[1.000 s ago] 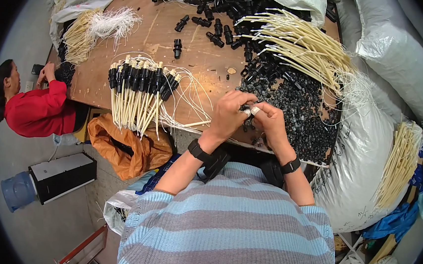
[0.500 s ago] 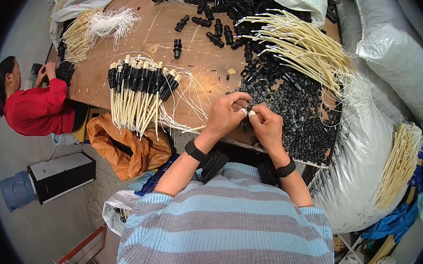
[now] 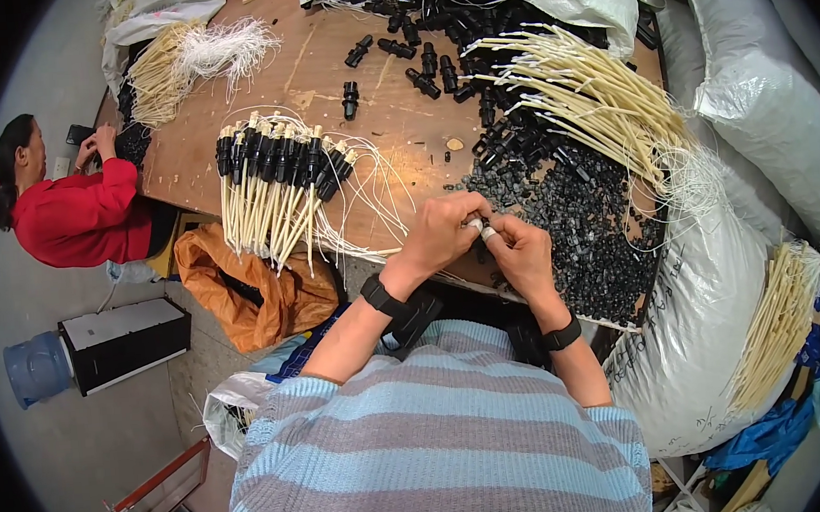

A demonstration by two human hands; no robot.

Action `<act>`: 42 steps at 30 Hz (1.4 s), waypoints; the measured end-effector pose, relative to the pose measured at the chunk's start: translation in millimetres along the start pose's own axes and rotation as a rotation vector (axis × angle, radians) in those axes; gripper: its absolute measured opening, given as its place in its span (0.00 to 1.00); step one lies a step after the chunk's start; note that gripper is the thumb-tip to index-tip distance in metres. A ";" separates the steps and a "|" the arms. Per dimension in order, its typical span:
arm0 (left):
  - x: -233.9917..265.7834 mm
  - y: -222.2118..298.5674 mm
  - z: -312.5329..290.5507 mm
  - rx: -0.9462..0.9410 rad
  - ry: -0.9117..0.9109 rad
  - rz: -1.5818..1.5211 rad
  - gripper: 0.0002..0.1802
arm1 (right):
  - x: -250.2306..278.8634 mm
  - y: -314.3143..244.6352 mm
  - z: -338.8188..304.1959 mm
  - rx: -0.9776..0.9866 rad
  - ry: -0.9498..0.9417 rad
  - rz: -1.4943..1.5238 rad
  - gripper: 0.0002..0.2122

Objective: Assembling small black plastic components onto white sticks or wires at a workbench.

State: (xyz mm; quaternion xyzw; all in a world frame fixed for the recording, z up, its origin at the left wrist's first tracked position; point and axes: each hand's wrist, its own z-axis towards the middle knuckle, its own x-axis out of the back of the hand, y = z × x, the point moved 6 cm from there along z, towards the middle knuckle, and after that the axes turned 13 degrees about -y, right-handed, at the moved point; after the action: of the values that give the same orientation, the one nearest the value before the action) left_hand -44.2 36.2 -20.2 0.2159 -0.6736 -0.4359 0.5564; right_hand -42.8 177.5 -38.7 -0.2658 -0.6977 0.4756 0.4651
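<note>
My left hand [image 3: 444,231] and my right hand [image 3: 523,253] meet at the near edge of the table, fingers bent into a pinch and thumbs almost touching. White wraps cover both thumb tips. Whatever sits between the fingers is too small and too covered to name. Just beyond and to the right spreads a heap of small black parts [image 3: 597,246]. Left of my hands lies a bundle of cream tubes with black fittings [image 3: 274,175] on their far ends, thin white cords trailing toward my left wrist.
Loose black fittings [image 3: 422,82] are scattered at the back, beside a bundle of cream tubes [image 3: 600,106]. White sacks [image 3: 686,331] crowd the right side. An orange bag [image 3: 270,310] stands below the table's left edge. A co-worker in a red top [image 3: 79,215] sits at the far left.
My hands stay pinched together, with the left fingers now slightly lower and curled closer. The whole view has shifted a little.
</note>
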 end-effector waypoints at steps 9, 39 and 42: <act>48.1 -39.7 18.7 0.249 0.301 0.112 0.10 | 10.5 9.6 -6.1 -0.091 -0.028 0.120 0.04; -3.1 -4.4 4.9 0.144 0.104 -0.271 0.09 | 15.4 -19.2 -18.4 0.338 0.274 -0.274 0.07; 8.2 1.6 4.9 0.162 0.135 -0.068 0.13 | 18.4 0.7 -15.4 0.076 0.078 0.470 0.06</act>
State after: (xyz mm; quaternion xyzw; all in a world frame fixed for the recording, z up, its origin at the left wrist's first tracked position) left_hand -50.9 32.4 -14.3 0.3119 -0.6600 -0.3831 0.5660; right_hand -36.8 199.1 -30.3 -0.4213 -0.5797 0.5861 0.3781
